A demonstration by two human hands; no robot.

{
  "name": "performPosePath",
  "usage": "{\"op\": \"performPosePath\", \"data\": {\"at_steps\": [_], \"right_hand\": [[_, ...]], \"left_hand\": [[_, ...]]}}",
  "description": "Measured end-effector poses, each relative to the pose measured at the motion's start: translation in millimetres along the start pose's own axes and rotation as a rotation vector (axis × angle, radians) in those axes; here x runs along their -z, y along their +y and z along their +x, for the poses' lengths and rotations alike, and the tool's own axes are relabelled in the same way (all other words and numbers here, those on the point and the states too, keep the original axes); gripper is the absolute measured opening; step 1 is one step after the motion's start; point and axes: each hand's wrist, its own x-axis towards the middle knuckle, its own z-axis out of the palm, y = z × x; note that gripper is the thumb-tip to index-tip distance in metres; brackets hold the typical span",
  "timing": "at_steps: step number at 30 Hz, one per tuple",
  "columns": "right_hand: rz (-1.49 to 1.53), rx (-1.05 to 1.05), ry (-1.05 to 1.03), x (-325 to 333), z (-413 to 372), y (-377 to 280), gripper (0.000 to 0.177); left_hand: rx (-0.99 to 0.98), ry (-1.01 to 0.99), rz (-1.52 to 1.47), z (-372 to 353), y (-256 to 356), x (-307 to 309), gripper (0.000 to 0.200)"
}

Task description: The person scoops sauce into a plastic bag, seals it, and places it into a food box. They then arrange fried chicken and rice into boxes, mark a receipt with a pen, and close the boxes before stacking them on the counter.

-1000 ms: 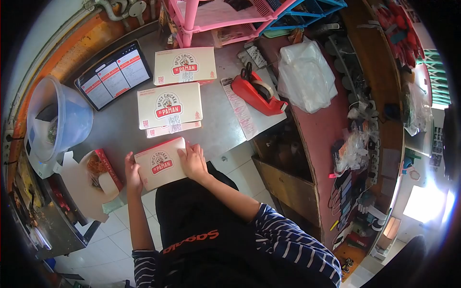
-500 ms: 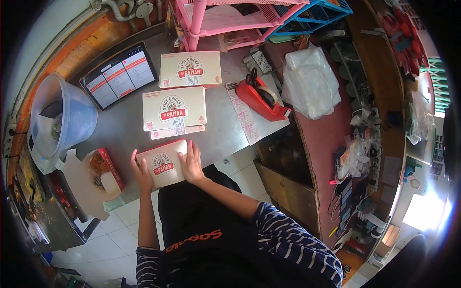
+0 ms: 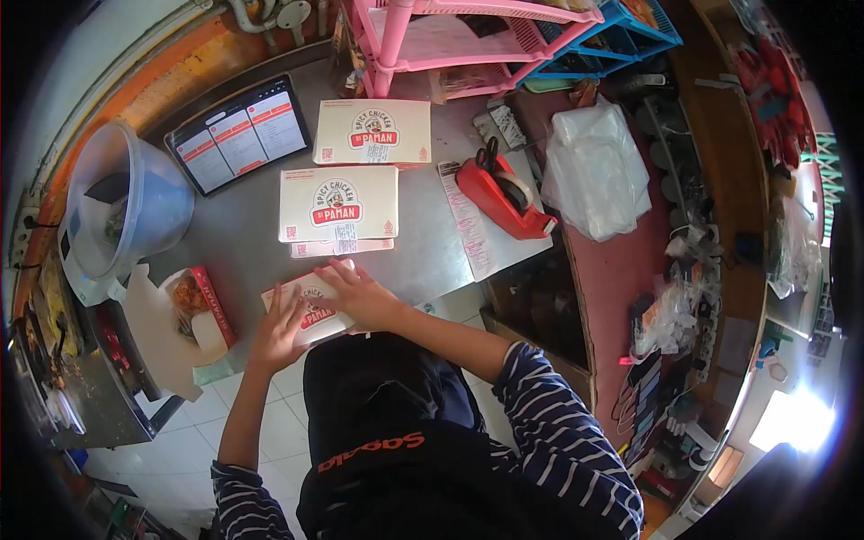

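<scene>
A closed white cardboard food box (image 3: 315, 310) with a red chicken logo lies at the near edge of the metal table. My left hand (image 3: 281, 331) grips its left side, fingers resting over the lid. Across the lid's right part lies my right hand (image 3: 360, 299), partly covering the logo, its fingertips reaching the far edge. Just beyond are two stacks of similar boxes, the nearer stack (image 3: 338, 202) and the farther stack (image 3: 373, 130), each with a printed paper slip. To the left, an open box (image 3: 216, 310) shows fried chicken (image 3: 189, 295) and a pale wrapped item inside.
A tablet (image 3: 241, 135) stands at the back left beside a clear plastic bucket (image 3: 135, 202). On the right are a red tape dispenser (image 3: 504, 198), a long printed receipt (image 3: 463, 229) and a pile of plastic bags (image 3: 596, 171). Pink shelves (image 3: 391, 45) rise at the back.
My right hand has moved from the box's right side onto its lid. My left hand's fingers have come over the lid, and the view has shifted slightly.
</scene>
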Motion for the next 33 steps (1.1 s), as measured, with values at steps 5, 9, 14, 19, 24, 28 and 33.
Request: {"op": "performPosePath", "data": {"at_steps": [5,9,14,19,24,28,33], "right_hand": [[-0.218,0.141,0.224,-59.8,-6.4,12.8,0.07],[-0.129,-0.046,0.212,-51.6,-17.3,-14.9,0.07],[-0.286,-0.095,0.16,-71.7,7.3,-35.3,0.067],[-0.292,-0.173,0.293,-89.0,70.6,-68.7,0.062],[-0.393,-0.216,0.465,-89.0,172.5,-74.0,0.054],[-0.328,-0.25,0.576,-64.9,211.9,-77.5,0.06],[0.012,0.038,0.591,-18.7,214.8,-139.1,0.066]], "left_hand": [[0.014,0.022,0.109,-14.2,-1.5,-29.7,0.066],[0.107,0.049,-0.053,-19.2,10.0,-35.3,0.066],[0.471,0.539,0.319,-73.1,-12.0,-25.5,0.069],[1.041,1.566,-0.057,-156.9,-64.7,26.5,0.058],[0.683,0.768,-0.103,-202.2,-110.3,23.5,0.06],[0.717,0.628,-0.148,-223.5,-96.1,37.8,0.059],[0.334,0.537,-0.106,-244.8,-133.7,47.8,0.054]]}}
